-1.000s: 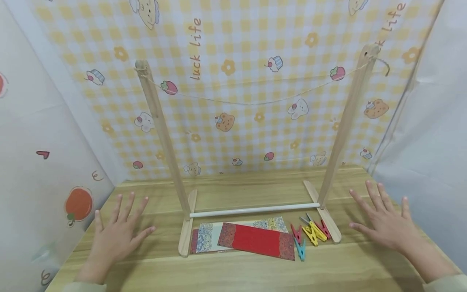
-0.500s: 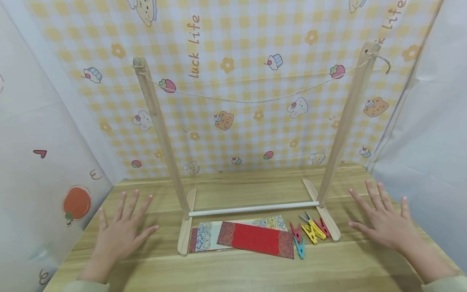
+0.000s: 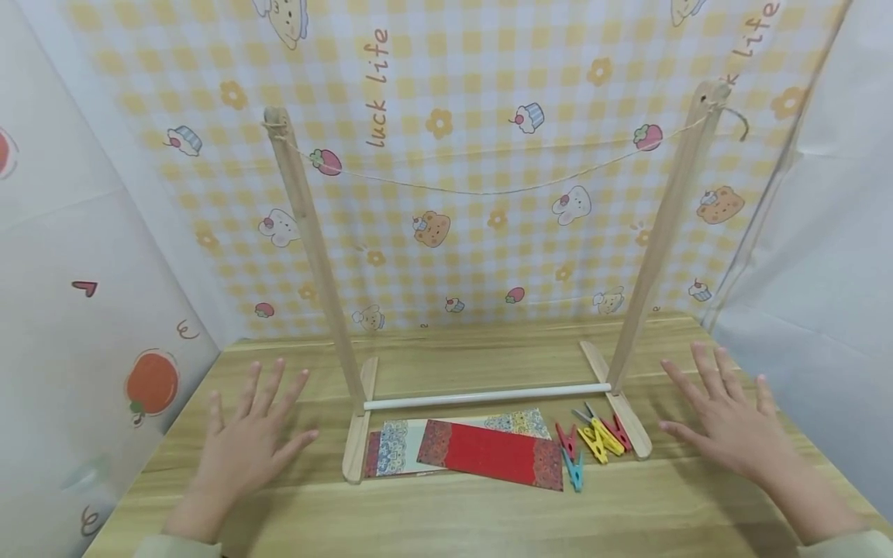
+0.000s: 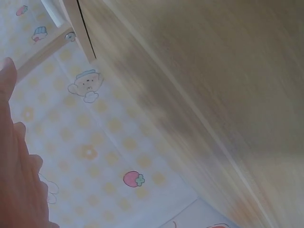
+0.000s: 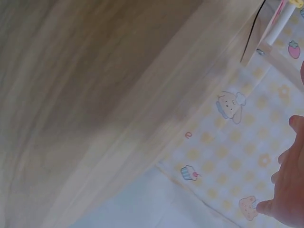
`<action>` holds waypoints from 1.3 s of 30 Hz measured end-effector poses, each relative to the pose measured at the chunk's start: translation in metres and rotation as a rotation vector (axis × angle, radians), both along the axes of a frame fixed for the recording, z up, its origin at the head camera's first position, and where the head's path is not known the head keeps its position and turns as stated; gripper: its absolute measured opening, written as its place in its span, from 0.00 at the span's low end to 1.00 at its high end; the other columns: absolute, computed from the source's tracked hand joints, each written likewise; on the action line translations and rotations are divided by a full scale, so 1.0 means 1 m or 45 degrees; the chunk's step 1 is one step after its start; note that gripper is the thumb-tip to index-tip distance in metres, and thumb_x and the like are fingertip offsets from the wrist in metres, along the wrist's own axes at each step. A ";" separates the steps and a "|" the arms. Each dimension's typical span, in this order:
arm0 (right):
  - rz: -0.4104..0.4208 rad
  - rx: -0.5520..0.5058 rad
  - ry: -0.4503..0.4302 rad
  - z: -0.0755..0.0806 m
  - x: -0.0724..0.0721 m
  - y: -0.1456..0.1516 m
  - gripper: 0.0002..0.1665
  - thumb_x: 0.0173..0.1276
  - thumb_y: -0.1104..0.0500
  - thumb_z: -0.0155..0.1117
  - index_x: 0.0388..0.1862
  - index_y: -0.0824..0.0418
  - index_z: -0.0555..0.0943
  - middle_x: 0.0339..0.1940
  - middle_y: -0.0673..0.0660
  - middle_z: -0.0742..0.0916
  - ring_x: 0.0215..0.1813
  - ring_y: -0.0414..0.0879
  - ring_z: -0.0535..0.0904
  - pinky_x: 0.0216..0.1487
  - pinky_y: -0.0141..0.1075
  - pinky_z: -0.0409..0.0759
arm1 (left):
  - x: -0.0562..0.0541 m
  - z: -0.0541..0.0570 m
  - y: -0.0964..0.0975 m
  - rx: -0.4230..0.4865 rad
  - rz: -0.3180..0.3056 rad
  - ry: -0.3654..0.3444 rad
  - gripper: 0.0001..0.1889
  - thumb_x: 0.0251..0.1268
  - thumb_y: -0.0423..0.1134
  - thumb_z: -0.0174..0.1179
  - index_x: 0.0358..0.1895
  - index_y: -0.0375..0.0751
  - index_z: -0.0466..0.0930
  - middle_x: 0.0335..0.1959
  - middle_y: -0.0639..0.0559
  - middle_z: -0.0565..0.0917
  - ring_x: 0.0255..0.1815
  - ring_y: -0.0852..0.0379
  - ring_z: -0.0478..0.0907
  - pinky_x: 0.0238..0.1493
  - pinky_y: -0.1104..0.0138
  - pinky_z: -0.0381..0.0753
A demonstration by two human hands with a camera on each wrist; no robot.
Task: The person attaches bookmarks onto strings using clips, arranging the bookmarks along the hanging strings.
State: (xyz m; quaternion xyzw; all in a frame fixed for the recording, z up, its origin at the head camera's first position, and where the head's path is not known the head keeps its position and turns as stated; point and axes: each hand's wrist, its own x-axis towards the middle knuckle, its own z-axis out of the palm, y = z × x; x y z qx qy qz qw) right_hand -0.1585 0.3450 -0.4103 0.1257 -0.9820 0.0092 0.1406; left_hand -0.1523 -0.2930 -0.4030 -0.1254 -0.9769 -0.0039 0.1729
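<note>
My left hand [image 3: 251, 442], fingers spread and holding nothing, is at the left of the wooden stand. On the other side my right hand [image 3: 732, 426] is spread likewise, bare of any object. Between them, two wooden posts [image 3: 317, 248] carry a thin sagging string [image 3: 481, 193] and are joined low down by a white rod [image 3: 488, 397]. A red patterned paper strip [image 3: 491, 454] lies over a pale strip with blue lacy ends [image 3: 392, 448]; a dark red edge shows beneath. Beside them sit several clothespins: red [image 3: 568, 440], yellow [image 3: 594, 445] and blue [image 3: 574, 470].
The wood-grain table [image 3: 446, 515] bears the stand, whose flat feet [image 3: 357, 449] point front to back. Behind hangs a yellow checked cloth [image 3: 474, 263] with cartoon prints. White sheets [image 3: 816, 279] close off both sides.
My left hand has moved to the right, closer to the stand, and slightly forward. The right hand has shifted a little to the left. The strips and clothespins stay put.
</note>
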 end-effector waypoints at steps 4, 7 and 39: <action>0.043 -0.018 0.024 0.001 0.001 -0.008 0.55 0.68 0.36 0.62 0.83 0.41 0.40 0.82 0.56 0.33 0.79 0.54 0.16 0.66 0.66 0.12 | 0.003 0.002 0.005 0.017 -0.027 0.012 0.44 0.69 0.64 0.53 0.81 0.63 0.39 0.83 0.52 0.35 0.82 0.50 0.21 0.70 0.29 0.30; 0.061 -0.035 0.030 0.003 0.002 -0.016 0.54 0.69 0.37 0.61 0.83 0.41 0.41 0.83 0.57 0.36 0.80 0.55 0.18 0.67 0.65 0.13 | 0.007 0.003 0.009 0.029 -0.056 0.025 0.44 0.69 0.64 0.53 0.81 0.61 0.42 0.83 0.51 0.36 0.82 0.50 0.23 0.70 0.27 0.40; 0.251 -0.138 -0.027 0.012 0.003 -0.090 0.34 0.65 0.42 0.69 0.63 0.60 0.78 0.61 0.63 0.82 0.62 0.64 0.76 0.48 0.56 0.83 | 0.014 -0.006 0.068 0.072 -0.232 0.061 0.39 0.66 0.63 0.56 0.75 0.48 0.62 0.76 0.41 0.64 0.76 0.34 0.61 0.60 0.34 0.71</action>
